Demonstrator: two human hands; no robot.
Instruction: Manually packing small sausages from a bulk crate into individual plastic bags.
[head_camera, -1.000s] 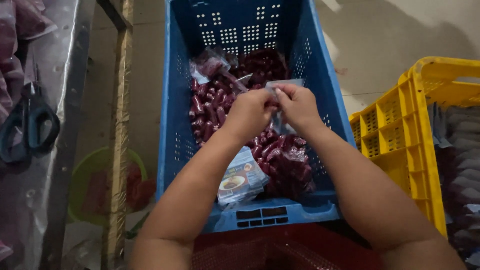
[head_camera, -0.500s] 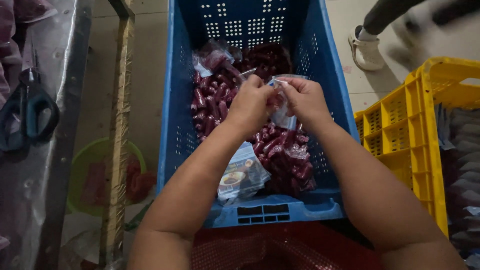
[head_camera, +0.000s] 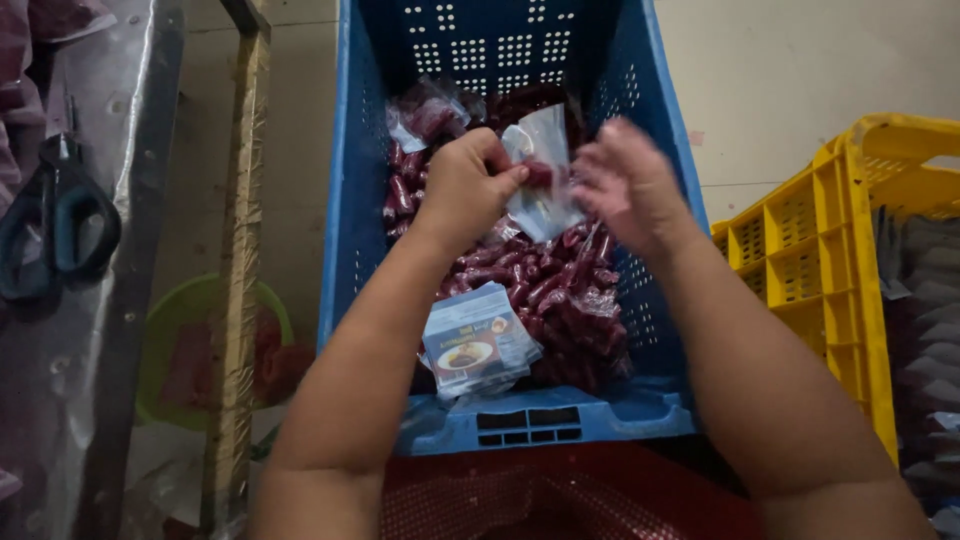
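Pinching a clear pouch (head_camera: 545, 170), left hand (head_camera: 465, 190) over blue crate (head_camera: 345, 200).

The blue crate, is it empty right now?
No, the blue crate holds many clear packets of dark red sausages, and the left hand pinches one clear bag above them.

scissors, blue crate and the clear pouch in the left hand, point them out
scissors (head_camera: 60, 225), head view, on a handle loop
blue crate (head_camera: 540, 425), head view, on its near wall
clear pouch (head_camera: 545, 165), head view, on its middle
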